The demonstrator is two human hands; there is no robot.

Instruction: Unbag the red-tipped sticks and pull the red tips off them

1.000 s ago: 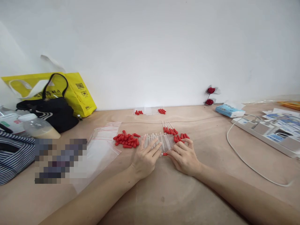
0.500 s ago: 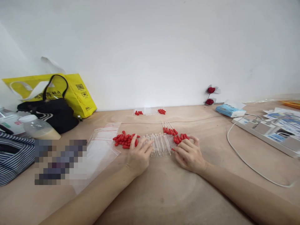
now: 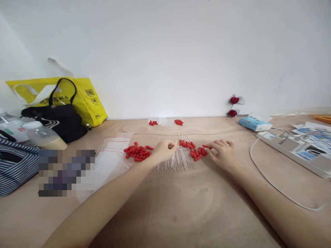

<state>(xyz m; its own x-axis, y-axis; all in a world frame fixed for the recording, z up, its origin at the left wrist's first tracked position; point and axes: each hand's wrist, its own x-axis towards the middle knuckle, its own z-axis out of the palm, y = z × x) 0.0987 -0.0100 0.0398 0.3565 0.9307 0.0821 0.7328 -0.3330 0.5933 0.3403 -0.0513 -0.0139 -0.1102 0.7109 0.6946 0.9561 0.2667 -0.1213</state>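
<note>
A row of clear thin tubes [image 3: 181,160] lies on the table in front of me. My left hand [image 3: 163,151] is closed in a pinch on one clear tube, lifted at the row's left end. My right hand [image 3: 221,151] rests at the row's right side, its fingertips pinching a red cap [image 3: 207,147]. A pile of loose red caps [image 3: 137,152] lies left of my left hand. More red caps [image 3: 198,152] lie between my hands, and several capped tubes [image 3: 186,142] lie just behind them.
Clear zip bags [image 3: 113,151] lie to the left. A black handbag [image 3: 60,120], a yellow bag [image 3: 85,96] and a bottle [image 3: 42,137] stand far left. A power strip [image 3: 297,150] with a white cable [image 3: 269,172], a blue pack [image 3: 254,123] and papers are on the right.
Both hands have moved away from me, off the tube row. The left hand closed and lifted one tube; the right shifted right and pinched a red cap.
</note>
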